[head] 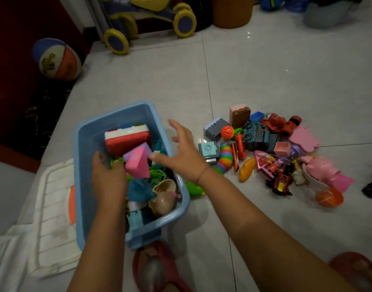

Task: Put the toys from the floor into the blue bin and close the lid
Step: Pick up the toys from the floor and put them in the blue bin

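The blue bin [160, 125] stands open on the tiled floor [265, 76], directly under both hands, and is already well filled. The left hand [108, 175] is lowered inside it among the toys, fingers curled down beside a pink triangular block [137, 163]; whether it is gripping anything cannot be told, since the fingertips are buried in the pile. The right hand [184, 153] hovers above the bin's right rim, fingers spread and empty, thumb pointing toward the pink block. A thin band circles its wrist.

Beyond the left hand, inside the bin, lies a red and white toy case [127, 138]. Nearer the person, below the right forearm, a beige shell-shaped toy [163, 197] rests against the bin's near wall.

The white lid [52, 218] lies flat on the floor to the left of the left forearm, touching the bin's side; the bin is not closed.

To the right of the right hand, a heap of toys remains on the floor: a rainbow segmented toy [223, 157] closest to the hand, a dark blue toy truck [257, 137] further right, a red toy vehicle [281, 124] beyond it, a pink pig figure [319, 168] and an orange bowl [329, 198] at the far right. A green toy [193, 188] lies just beside the bin under the right forearm.
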{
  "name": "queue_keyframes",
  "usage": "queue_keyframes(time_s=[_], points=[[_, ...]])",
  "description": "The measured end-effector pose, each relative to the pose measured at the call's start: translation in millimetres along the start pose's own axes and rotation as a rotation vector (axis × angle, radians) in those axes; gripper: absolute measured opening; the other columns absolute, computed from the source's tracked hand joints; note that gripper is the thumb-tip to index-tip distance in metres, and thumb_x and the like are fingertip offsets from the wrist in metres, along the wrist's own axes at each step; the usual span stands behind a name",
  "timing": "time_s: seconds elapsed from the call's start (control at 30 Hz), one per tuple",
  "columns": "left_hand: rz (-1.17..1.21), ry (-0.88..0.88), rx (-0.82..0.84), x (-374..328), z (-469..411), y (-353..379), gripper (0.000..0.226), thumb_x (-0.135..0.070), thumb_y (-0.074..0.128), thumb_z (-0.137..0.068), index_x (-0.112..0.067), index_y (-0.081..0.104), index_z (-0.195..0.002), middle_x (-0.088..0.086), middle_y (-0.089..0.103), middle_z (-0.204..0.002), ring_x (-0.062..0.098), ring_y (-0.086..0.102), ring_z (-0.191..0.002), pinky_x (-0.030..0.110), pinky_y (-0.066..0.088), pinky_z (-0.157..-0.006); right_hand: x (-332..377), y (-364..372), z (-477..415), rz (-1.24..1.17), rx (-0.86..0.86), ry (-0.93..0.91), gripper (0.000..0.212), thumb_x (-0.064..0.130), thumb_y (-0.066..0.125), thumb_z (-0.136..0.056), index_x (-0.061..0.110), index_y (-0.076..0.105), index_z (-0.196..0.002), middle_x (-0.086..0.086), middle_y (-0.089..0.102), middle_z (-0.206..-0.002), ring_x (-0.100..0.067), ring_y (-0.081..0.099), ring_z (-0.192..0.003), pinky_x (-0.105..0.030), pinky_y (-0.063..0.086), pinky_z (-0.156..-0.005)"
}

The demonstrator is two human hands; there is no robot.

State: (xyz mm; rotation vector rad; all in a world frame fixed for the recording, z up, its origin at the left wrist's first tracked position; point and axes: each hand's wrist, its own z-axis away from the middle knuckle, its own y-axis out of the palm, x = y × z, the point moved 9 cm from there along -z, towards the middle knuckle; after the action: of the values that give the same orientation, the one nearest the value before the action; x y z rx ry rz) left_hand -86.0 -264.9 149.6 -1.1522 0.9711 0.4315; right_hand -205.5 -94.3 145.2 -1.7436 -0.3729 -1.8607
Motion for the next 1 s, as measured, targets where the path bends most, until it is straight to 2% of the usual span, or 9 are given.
queue_keyframes(time_s=[0.13, 0.2, 0.27, 0.4, 0.5, 0.63, 0.73, 0.83, 1.0], points=[[0.145, 0.313, -0.016, -59, 71, 36, 0.042, -0.005, 0.049, -0.086, -0.019, 0.051, -0.126, -0.003, 0.052, -0.125, 0.009, 0.05, -0.112, 0.023, 0.045, -0.097, -93, -83, 4, 0.103, -0.292, 0.187, 0.07, 0.033, 0.074, -0.071, 0.021, 0.04, -0.131, -0.007, 0.041, -0.136, -0.023, 0.046, -0.121, -0.043, 0.043, -0.102], [0.13, 0.456, 0.123, -70, 116, 81, 0.037, -0.002, 0.049, -0.085, -0.017, 0.054, -0.118, -0.004, 0.051, -0.118, 0.007, 0.048, -0.108, 0.017, 0.043, -0.094, -142, -112, 15, 0.224, -0.342, 0.298, 0.066, 0.03, 0.075, -0.069, 0.021, 0.044, -0.127, -0.011, 0.046, -0.129, -0.026, 0.05, -0.114, -0.048, 0.046, -0.098], [0.083, 0.525, 0.291, -61, 152, 134, 0.034, -0.003, 0.05, -0.081, -0.017, 0.056, -0.112, -0.002, 0.053, -0.114, 0.01, 0.05, -0.108, 0.026, 0.045, -0.095, -174, -124, 21, 0.331, -0.315, 0.348, 0.066, 0.028, 0.077, -0.07, 0.019, 0.046, -0.128, -0.014, 0.046, -0.128, -0.028, 0.049, -0.113, -0.045, 0.044, -0.098], [-0.139, 0.394, 0.48, 14, 159, 216, 0.049, -0.001, 0.053, -0.079, -0.011, 0.051, -0.127, 0.006, 0.05, -0.135, 0.02, 0.043, -0.126, 0.037, 0.036, -0.11, -196, -116, 14, 0.506, -0.171, 0.272, 0.067, 0.021, 0.074, -0.073, 0.015, 0.043, -0.132, -0.015, 0.043, -0.134, -0.03, 0.043, -0.122, -0.037, 0.037, -0.103], [-0.435, 0.322, 0.506, 68, 136, 245, 0.069, -0.002, 0.062, -0.072, -0.009, 0.042, -0.138, 0.011, 0.04, -0.146, 0.032, 0.038, -0.133, 0.043, 0.032, -0.112, -201, -98, -5, 0.86, -0.01, 0.18, 0.075, 0.027, 0.071, -0.074, 0.023, 0.035, -0.139, -0.007, 0.033, -0.147, -0.03, 0.032, -0.134, -0.041, 0.029, -0.111], [-0.766, 0.354, 0.4, 110, 103, 261, 0.073, -0.012, 0.084, -0.033, -0.012, 0.068, -0.105, 0.009, 0.07, -0.104, 0.028, 0.068, -0.096, 0.041, 0.054, -0.083, -214, -90, -21, 1.246, 0.135, 0.134, 0.074, 0.013, 0.059, -0.082, 0.023, 0.023, -0.145, -0.003, 0.015, -0.156, -0.031, 0.011, -0.144, -0.045, 0.012, -0.118], [-0.858, 0.355, 0.434, 123, 99, 266, 0.062, -0.02, 0.089, -0.036, -0.015, 0.065, -0.092, 0.006, 0.066, -0.091, 0.025, 0.065, -0.082, 0.035, 0.054, -0.069, -222, -93, -26, 1.345, 0.161, 0.142, 0.064, 0.008, 0.058, -0.083, 0.019, 0.033, -0.142, -0.008, 0.023, -0.154, -0.039, 0.026, -0.136, -0.047, 0.028, -0.112], [-0.931, 0.392, 0.496, 130, 113, 269, 0.056, -0.031, 0.089, -0.039, -0.019, 0.063, -0.086, 0.003, 0.061, -0.08, 0.023, 0.06, -0.071, 0.034, 0.048, -0.061, -212, -98, -29, 1.523, 0.119, 0.117, 0.053, 0.013, 0.073, -0.071, 0.012, 0.056, -0.121, -0.016, 0.045, -0.137, -0.04, 0.05, -0.115, -0.042, 0.048, -0.09], [-0.775, 0.412, 0.536, 125, 129, 261, 0.054, -0.033, 0.083, -0.051, -0.016, 0.065, -0.099, 0.004, 0.066, -0.084, 0.024, 0.064, -0.075, 0.034, 0.053, -0.064, -228, -94, -16, 1.552, 0.26, 0.098, 0.038, 0.016, 0.048, -0.088, 0.017, 0.05, -0.127, -0.007, 0.035, -0.143, -0.029, 0.023, -0.136, -0.045, 0.019, -0.11]])
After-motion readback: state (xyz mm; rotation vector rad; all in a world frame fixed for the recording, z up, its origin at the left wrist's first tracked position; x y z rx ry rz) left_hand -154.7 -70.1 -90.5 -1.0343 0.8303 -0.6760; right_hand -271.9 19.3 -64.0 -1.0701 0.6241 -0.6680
